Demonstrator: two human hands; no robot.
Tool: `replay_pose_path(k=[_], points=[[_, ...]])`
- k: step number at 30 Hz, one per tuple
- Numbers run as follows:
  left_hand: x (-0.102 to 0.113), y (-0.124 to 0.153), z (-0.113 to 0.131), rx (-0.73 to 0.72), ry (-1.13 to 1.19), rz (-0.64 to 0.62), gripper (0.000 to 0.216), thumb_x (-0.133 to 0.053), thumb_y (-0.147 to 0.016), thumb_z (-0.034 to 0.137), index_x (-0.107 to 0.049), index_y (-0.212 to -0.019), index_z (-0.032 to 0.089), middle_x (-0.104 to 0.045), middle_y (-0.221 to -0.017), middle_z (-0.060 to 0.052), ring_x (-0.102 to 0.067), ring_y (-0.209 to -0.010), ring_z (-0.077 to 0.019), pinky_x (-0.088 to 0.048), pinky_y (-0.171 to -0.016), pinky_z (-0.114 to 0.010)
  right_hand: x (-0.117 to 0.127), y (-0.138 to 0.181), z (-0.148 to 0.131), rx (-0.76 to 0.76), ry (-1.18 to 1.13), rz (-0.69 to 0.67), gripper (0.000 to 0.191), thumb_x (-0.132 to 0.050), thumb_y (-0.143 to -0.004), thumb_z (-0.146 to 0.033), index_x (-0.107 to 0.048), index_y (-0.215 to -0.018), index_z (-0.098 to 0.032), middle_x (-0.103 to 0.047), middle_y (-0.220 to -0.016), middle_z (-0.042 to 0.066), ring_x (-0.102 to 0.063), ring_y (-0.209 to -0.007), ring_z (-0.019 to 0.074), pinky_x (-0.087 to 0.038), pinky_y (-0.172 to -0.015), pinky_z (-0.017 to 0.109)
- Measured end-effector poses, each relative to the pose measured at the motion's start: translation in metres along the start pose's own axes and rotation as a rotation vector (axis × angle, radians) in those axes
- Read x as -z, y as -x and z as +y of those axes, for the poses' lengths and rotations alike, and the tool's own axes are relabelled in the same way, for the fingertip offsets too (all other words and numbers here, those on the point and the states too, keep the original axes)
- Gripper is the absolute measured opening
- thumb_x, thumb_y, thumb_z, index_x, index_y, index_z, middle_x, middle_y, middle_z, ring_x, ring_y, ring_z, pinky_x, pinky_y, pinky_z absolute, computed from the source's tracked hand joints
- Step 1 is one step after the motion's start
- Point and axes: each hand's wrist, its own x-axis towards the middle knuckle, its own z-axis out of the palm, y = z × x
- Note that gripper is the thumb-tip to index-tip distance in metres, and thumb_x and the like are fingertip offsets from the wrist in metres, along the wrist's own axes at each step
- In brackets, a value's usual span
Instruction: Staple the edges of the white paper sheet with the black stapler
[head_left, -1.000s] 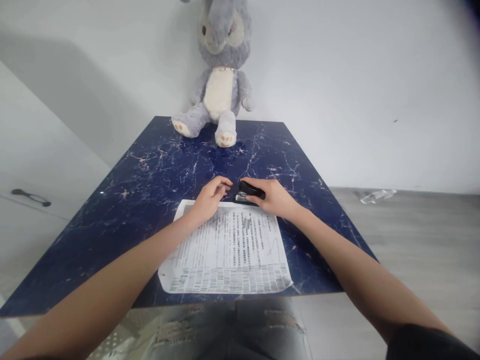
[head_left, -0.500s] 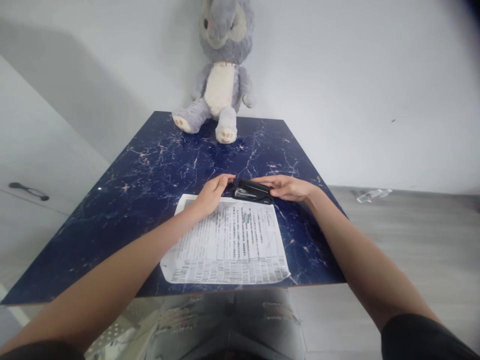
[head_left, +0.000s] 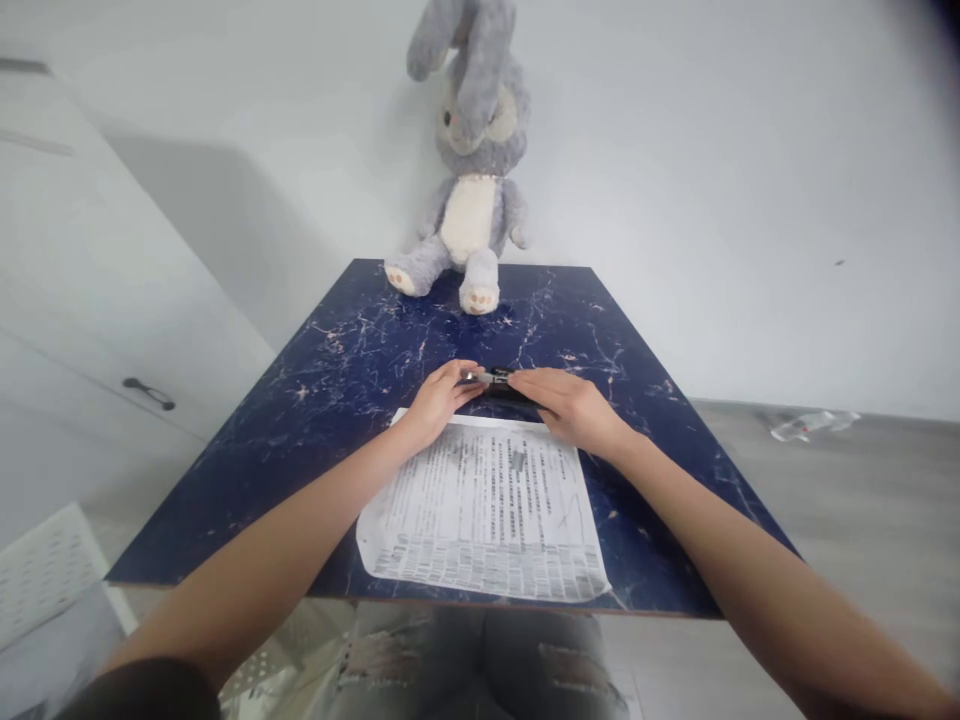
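Observation:
A black stapler lies just beyond the top edge of a printed sheet of paper, partly covered by my hands. My right hand is closed over its right part, fingers laid along the top. At the other end, my left hand has thumb and fingers closed around a silvery metal part of the stapler; the exact contact is hard to make out. The sheet lies flat near the front edge of the table, dense with text, with a grey patch among the lines and grey blocks along its near side.
The dark blue marbled table narrows toward a pale wall. A grey plush rabbit sits at its far edge. To the left stands a white cabinet with a black handle. A clear plastic item lies on the floor at right.
My right hand has moved left over the stapler, hiding more of it. My left hand has come to its metal end. The whole view has shifted, showing more of the rabbit.

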Motion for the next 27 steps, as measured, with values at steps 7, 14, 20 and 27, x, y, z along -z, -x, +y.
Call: replay_pose_path(k=[7, 14, 20, 27], points=[[0.000, 0.001, 0.007, 0.085, 0.109, -0.072, 0.010, -0.067, -0.097, 0.015, -0.072, -0.105, 0.014, -0.077, -0.105, -0.009, -0.074, -0.101, -0.0158, -0.052, -0.113, -0.038, 0.010, -0.004, -0.022, 0.096, 0.100, -0.099, 0.049, -0.048, -0.104, -0.011, -0.061, -0.145, -0.034, -0.061, -0.150, 0.000, -0.052, -0.146, 0.0265, -0.037, -0.126, 0.060], [0.023, -0.009, 0.021, -0.143, -0.343, 0.115, 0.010, -0.067, -0.094, 0.020, -0.069, -0.101, 0.014, -0.077, -0.093, -0.008, -0.074, -0.080, -0.0166, -0.061, -0.084, -0.036, -0.001, -0.001, -0.008, 0.056, 0.195, 0.177, 0.053, -0.045, -0.098, -0.006, -0.067, -0.140, -0.028, -0.070, -0.140, 0.004, -0.063, -0.133, 0.0249, -0.046, -0.119, 0.052], [0.074, -0.017, 0.052, -0.292, -1.242, 0.342, 0.023, -0.053, -0.092, 0.009, -0.074, -0.095, 0.018, -0.078, -0.086, -0.005, -0.075, -0.079, -0.0173, -0.056, -0.083, -0.029, -0.003, 0.008, 0.028, -0.113, 0.158, 0.355, 0.049, -0.055, -0.083, -0.004, -0.076, -0.123, -0.025, -0.078, -0.119, 0.005, -0.073, -0.110, 0.0269, -0.058, -0.101, 0.047], [0.086, -0.019, 0.052, -0.251, -1.513, 0.438, 0.029, -0.055, -0.085, 0.005, -0.075, -0.100, 0.020, -0.080, -0.097, -0.007, -0.076, -0.097, -0.0241, -0.055, -0.091, -0.032, -0.002, 0.007, 0.030, -0.422, -0.177, 0.407, 0.039, -0.079, -0.077, -0.024, -0.077, -0.116, -0.021, -0.081, -0.105, 0.006, -0.076, -0.089, 0.0266, -0.060, -0.082, 0.040]])
